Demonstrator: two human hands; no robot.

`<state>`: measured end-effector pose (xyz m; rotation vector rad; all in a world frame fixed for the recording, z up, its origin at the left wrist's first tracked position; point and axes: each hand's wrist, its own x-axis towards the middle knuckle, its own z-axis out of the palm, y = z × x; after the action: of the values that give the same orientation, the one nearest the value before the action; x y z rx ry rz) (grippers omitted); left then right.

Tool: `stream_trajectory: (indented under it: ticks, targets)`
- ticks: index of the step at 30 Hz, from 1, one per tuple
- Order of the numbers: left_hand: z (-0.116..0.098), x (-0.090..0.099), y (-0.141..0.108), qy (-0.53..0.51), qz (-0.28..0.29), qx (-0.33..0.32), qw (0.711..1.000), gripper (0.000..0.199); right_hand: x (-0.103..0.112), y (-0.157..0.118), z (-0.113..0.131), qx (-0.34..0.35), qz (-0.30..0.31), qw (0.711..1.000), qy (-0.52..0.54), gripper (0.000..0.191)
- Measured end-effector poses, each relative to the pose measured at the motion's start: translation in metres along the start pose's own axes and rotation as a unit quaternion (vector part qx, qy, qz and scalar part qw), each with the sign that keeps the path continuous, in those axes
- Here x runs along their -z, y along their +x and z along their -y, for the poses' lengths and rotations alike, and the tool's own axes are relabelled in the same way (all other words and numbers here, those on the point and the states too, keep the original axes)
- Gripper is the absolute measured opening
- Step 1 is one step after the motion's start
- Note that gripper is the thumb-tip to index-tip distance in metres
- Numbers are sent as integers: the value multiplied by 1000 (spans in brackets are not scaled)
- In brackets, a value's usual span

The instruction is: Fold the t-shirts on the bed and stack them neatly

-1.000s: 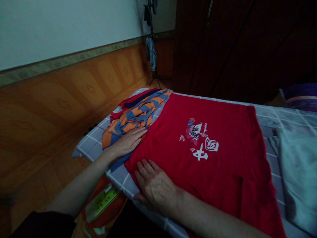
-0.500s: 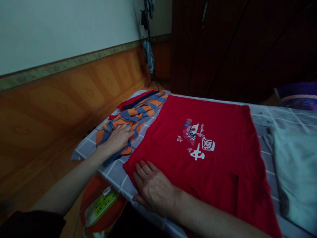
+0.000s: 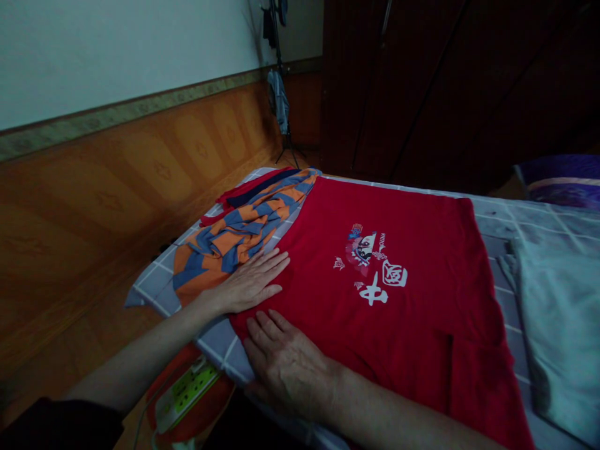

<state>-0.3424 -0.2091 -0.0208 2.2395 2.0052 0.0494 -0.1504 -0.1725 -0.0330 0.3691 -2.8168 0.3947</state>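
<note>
A red T-shirt (image 3: pixel 422 250) with a white and coloured print lies spread on a grey checked cloth (image 3: pixel 224 340). My left hand (image 3: pixel 253 281) lies flat, fingers stretched out, over the shirt's left edge. Close below it, my right hand (image 3: pixel 290 362) rests on the near left corner of the shirt, fingers extended and palm down. Beyond my left hand sits a crumpled orange and blue-grey striped garment (image 3: pixel 225 234). Neither hand grips any cloth that I can see.
Red and navy clothes (image 3: pixel 257 187) lie behind the striped garment. Pale folded fabric (image 3: pixel 557 325) is at the right. Below the near edge, a green and white power strip (image 3: pixel 187 394) rests on an orange-red round surface (image 3: pixel 210 406). A clothes stand (image 3: pixel 280 100) stands in the far corner.
My left hand has left the striped garment and moved right onto the red T-shirt's edge, its fingers now straight. The striped garment lies more spread at its near end. My right hand has barely shifted.
</note>
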Motion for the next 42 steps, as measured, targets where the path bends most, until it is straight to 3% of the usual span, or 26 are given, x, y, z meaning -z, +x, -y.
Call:
stream_trajectory:
  ticks: [4,9,12,16,21,25,30,34,38,42]
  targets:
    - [7,-4,-5,3,-1,22,1000,60,-3,0,-1,-1,11,1000,-2,56]
    - [-6,1,-2,-23,6,-11,1000,60,0,2,0,11,7,1000,-17,56]
    - [-12,-3,0,-34,16,-47,998,63,5,3,2,35,2,999,-24,47]
    - [-15,-9,0,-24,0,-28,999,67,24,5,6,47,5,999,14,34]
    - [-22,-10,-8,-87,-8,-51,995,55,65,11,1,-14,-51,993,102,33]
    - [-37,4,-16,-157,-12,-56,986,44,103,5,-11,-91,-78,989,87,32]
    - [-60,20,-32,-159,30,-182,970,37,130,-40,-5,-199,-62,978,15,29]
    - [-66,17,-47,-129,34,-230,964,21,117,-99,28,-228,30,973,2,26]
    - [-65,16,-51,-116,51,-236,964,24,87,-136,56,-216,15,975,-59,28]
    - [-63,15,-49,-115,28,-249,961,21,63,-136,64,-302,-28,953,-13,30]
